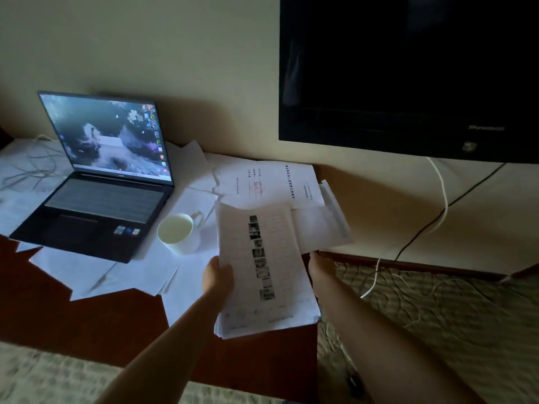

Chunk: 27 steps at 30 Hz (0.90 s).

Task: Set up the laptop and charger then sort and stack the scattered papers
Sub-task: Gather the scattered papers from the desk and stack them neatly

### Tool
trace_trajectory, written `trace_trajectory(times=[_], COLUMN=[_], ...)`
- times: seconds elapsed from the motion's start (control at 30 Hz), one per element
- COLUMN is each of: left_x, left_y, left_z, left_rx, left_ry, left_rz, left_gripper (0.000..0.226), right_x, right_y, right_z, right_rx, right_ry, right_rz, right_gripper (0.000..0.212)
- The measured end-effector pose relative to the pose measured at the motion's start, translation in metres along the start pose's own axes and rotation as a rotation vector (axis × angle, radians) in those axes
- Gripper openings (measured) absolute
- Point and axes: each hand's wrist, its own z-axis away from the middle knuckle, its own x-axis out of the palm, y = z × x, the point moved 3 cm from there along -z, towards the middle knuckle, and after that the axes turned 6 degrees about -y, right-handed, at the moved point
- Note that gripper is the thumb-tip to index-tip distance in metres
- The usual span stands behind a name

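A dark laptop [96, 199] stands open on the desk at the left, its screen lit with a desktop picture. White cables [35, 161] lie tangled behind its left side. My left hand [218, 277] grips the left edge of a stack of printed papers [268, 272] held above the desk's front right corner. My right hand [318, 265] reaches under the stack's right side; its fingers are hidden by the paper. More loose sheets [271, 182] lie scattered over the desk behind the stack and under the laptop [96, 275].
A white mug [178, 233] stands between the laptop and the held stack. A dark wall-mounted TV [408, 71] hangs at the upper right, with white and black cables [437, 214] trailing down to the patterned floor. The reddish wooden desk [73, 322] ends near my arms.
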Motion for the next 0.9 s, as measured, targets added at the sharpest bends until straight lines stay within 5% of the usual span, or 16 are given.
trace_trajectory(times=[0.07,0.17,0.37,0.5,0.9], left_x=[0.006,0.012,0.018,0.017,0.004], left_y=[0.000,0.001,0.001,0.000,0.008], left_z=[-0.006,-0.012,-0.017,-0.018,0.002], left_rx=[-0.013,-0.020,0.014,0.022,0.154], left_ry=[0.020,0.050,0.131,0.174,0.038], left_rz=[-0.022,-0.054,-0.074,-0.042,-0.072], left_gripper=[0.013,0.012,0.014,0.016,0.020], right_x=[0.005,0.002,0.001,-0.017,-0.045], right_y=[-0.004,-0.017,-0.056,-0.068,-0.060], right_z=[-0.010,-0.021,-0.024,-0.013,0.066], right_rx=[0.028,-0.034,-0.388,-0.422,-0.813], right_ry=[-0.119,-0.033,0.193,0.420,0.471], right_rz=[-0.092,-0.244,0.031,-0.078,0.386], right_gripper=[0.046,0.043,0.029,0.034,0.038])
